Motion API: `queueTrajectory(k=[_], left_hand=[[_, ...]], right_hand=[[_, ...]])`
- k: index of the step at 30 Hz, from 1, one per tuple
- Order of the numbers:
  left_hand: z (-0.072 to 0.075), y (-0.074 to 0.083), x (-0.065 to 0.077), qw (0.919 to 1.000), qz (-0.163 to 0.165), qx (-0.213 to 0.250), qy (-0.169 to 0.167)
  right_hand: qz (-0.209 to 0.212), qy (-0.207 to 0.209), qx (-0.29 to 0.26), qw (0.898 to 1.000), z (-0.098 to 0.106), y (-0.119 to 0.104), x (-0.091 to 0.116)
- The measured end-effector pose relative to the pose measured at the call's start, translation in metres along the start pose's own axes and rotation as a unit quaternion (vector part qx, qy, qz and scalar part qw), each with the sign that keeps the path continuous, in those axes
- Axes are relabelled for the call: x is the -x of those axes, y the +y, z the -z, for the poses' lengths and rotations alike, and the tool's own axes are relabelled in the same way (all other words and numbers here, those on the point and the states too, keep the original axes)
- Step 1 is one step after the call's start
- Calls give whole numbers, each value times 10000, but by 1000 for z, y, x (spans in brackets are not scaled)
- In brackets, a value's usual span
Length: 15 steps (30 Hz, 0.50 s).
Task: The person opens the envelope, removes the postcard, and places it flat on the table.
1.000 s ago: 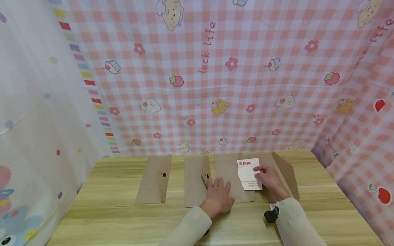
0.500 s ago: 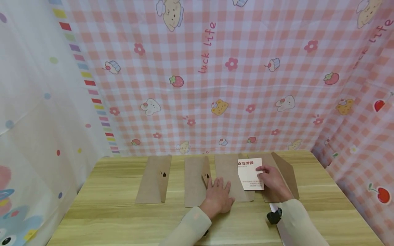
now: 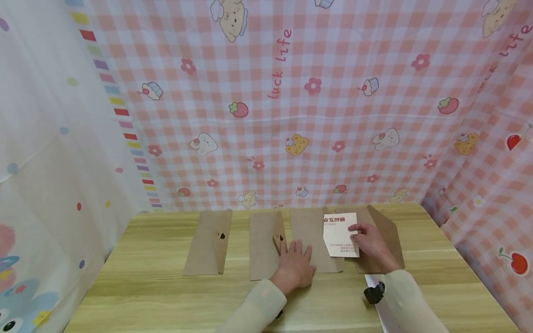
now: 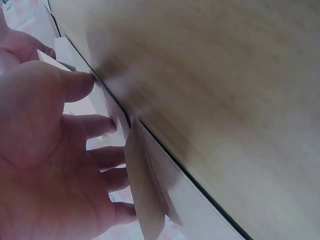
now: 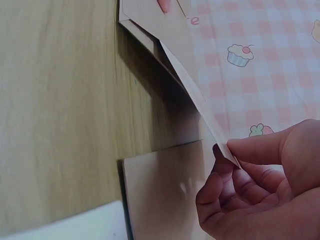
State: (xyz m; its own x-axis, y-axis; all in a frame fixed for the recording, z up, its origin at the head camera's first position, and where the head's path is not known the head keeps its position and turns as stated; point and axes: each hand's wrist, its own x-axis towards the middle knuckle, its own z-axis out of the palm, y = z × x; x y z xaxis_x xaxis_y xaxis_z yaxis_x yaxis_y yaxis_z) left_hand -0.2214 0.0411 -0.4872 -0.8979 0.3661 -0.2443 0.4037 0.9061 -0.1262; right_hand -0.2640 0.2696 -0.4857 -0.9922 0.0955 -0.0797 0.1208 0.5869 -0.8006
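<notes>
My right hand (image 3: 370, 245) pinches the right edge of a white card (image 3: 336, 233) with red printing, thumb against bent fingers. The card stands partly out of a brown paper envelope (image 3: 306, 224), third from the left; its left part is hidden inside. My left hand (image 3: 293, 266) lies palm down with fingers spread, its fingertips on the lower left part of that envelope and near the raised flap of the second envelope (image 3: 262, 245). In the right wrist view the card (image 5: 192, 97) slants from the envelope mouth to my pinching fingers.
At the far left lies another brown envelope (image 3: 204, 245). A fourth envelope (image 3: 389, 236), flap unfolded, lies partly under my right hand. White paper or card (image 3: 383, 307) shows beneath my right forearm on the wooden table (image 3: 166, 300). A checked cloth (image 3: 258, 185) hangs behind.
My right hand has moved slightly right with the card, and more of its red printing shows outside the envelope. My left hand has stayed in place.
</notes>
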Motion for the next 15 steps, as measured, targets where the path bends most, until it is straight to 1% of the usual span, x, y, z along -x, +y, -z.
queueTrajectory(k=[4,10,15], left_hand=[[-1,1,-2,9999,23,-82,-53],[-4,1,-3,10000,-38,20,41],[-5,-1,-3,9999,-90,18,54]], right_hand=[[17,2,43,10000,2,2,1],[77,27,115,9999,6,3,4],[-27,1,109,9999,9,5,7]])
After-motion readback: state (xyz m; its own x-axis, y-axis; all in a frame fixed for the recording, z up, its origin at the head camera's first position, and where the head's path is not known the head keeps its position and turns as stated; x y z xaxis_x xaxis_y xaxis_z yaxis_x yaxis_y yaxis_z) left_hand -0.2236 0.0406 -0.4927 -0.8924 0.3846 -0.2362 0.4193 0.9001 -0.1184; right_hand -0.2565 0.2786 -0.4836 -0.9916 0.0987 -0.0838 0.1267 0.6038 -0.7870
